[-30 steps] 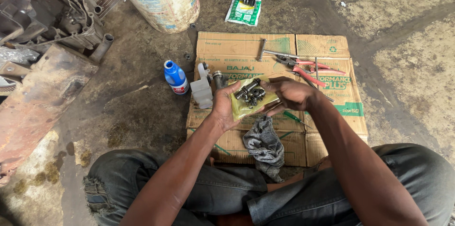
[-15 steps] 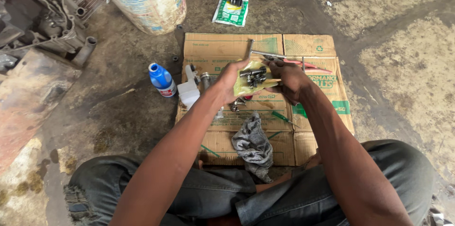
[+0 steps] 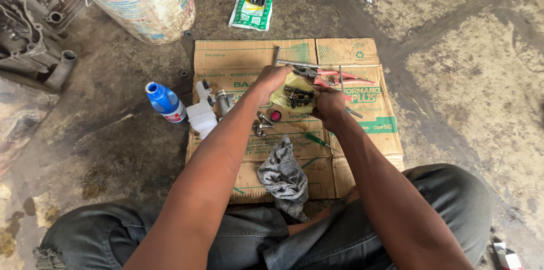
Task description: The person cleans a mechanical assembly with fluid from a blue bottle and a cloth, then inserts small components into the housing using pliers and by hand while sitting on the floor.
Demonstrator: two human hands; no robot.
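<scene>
Bottle (image 3: 163, 100) well left of left hand (image 3: 271, 80), bare floor between. Fingers curled on yellow tray (image 3: 293, 95) with bolts (image 3: 298, 96); right hand (image 3: 328, 103) pinching tray's right edge. Pliers (image 3: 331, 73) just beyond fingertips. Tray lifted farther forward than before.

Matt brown cardboard (image 3: 249, 57) lies on rough, stained concrete (image 3: 464, 66). At its centre, dull metal parts (image 3: 298, 97) sit on glossy yellowish plastic (image 3: 286, 100); at six o'clock, crumpled grey cloth (image 3: 283, 176) (greasy-looking); at nine o'clock, a smooth blue plastic bottle (image 3: 164, 101).
</scene>
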